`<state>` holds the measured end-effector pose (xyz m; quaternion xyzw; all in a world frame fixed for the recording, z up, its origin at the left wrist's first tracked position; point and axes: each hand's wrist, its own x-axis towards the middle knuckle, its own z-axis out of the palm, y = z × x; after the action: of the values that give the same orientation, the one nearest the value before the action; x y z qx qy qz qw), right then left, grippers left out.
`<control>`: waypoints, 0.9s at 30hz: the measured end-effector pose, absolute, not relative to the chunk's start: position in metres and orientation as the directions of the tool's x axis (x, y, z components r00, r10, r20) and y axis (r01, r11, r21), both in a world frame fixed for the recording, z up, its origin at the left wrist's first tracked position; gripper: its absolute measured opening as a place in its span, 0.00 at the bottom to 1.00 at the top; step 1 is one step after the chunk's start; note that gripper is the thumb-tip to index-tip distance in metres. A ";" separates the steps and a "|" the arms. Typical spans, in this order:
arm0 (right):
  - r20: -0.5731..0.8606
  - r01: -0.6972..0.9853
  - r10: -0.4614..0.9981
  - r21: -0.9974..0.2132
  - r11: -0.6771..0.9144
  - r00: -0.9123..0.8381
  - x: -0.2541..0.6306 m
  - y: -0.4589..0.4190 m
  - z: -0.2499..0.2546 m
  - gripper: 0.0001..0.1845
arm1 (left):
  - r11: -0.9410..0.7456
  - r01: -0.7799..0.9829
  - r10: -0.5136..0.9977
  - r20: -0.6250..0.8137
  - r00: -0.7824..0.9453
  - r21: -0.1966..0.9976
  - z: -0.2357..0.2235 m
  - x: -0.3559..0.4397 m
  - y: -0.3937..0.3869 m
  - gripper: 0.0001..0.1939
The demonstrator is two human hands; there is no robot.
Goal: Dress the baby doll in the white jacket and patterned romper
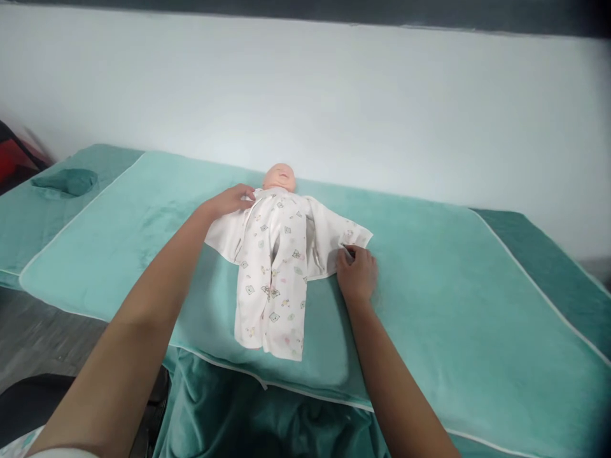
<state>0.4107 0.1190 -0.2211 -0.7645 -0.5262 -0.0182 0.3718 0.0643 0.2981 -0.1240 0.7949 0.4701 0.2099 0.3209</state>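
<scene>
A baby doll [280, 176] lies on its back on a teal towel [429, 305], dressed in a white patterned romper [274, 267] with sleeves spread out. My left hand [231, 200] rests at the romper's collar and shoulder next to the doll's head, fingers curled on the cloth. My right hand [357, 273] pinches the cuff of the sleeve on the right side, fingers closed on the fabric.
The towel covers a darker teal padded table [539, 232] against a white wall [334, 95]. A dark teal pillow [64, 182] lies at the far left. Teal cloth [248, 420] hangs over the near edge. A red and black object [12, 159] stands at the left.
</scene>
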 end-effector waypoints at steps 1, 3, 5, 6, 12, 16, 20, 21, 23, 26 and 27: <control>0.415 0.815 0.789 -0.551 -0.179 0.453 0.410 0.119 -0.221 0.17 | -0.338 0.620 0.885 0.015 0.466 0.708 -0.123 0.062 0.299 0.16; 0.409 0.813 0.785 -0.549 -0.196 0.465 0.409 0.118 -0.220 0.16 | -0.334 0.627 0.882 0.000 0.471 0.704 -0.121 0.061 0.300 0.17; 0.413 0.817 0.783 -0.541 -0.199 0.465 0.408 0.118 -0.220 0.16 | -0.335 0.634 0.871 -0.028 0.491 0.697 -0.119 0.063 0.301 0.17; 0.416 0.819 0.783 -0.538 -0.199 0.463 0.408 0.118 -0.220 0.16 | -0.329 0.640 0.868 -0.045 0.495 0.694 -0.119 0.064 0.303 0.17; 0.393 0.812 0.789 -0.543 -0.216 0.472 0.407 0.118 -0.220 0.15 | -0.313 0.639 0.896 -0.006 0.444 0.702 -0.126 0.069 0.313 0.11; 0.362 0.793 0.795 -0.565 -0.228 0.486 0.406 0.117 -0.217 0.15 | -0.241 0.637 0.959 0.077 0.274 0.732 -0.137 0.077 0.316 0.07; 0.354 0.784 0.793 -0.575 -0.234 0.496 0.406 0.116 -0.216 0.15 | -0.279 0.663 0.960 0.222 0.171 0.694 -0.153 0.092 0.307 0.08; 0.353 0.782 0.791 -0.577 -0.237 0.500 0.406 0.117 -0.216 0.16 | -0.299 0.682 0.951 0.270 0.153 0.667 -0.158 0.096 0.302 0.09; 0.348 0.778 0.787 -0.576 -0.249 0.509 0.407 0.119 -0.214 0.17 | -0.337 0.733 0.919 0.375 0.121 0.590 -0.167 0.101 0.287 0.14; 0.303 0.758 0.788 -0.583 -0.292 0.537 0.409 0.127 -0.210 0.20 | -0.344 0.817 0.866 0.492 0.087 0.462 -0.179 0.100 0.257 0.19; 0.270 0.744 0.792 -0.591 -0.312 0.547 0.410 0.130 -0.207 0.21 | -0.319 0.846 0.857 0.512 0.064 0.427 -0.181 0.098 0.247 0.20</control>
<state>0.4103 0.1300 -0.2075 -0.8092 -0.4747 0.0352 0.3444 0.0976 0.2465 -0.1807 0.7295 0.5835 0.3568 0.0076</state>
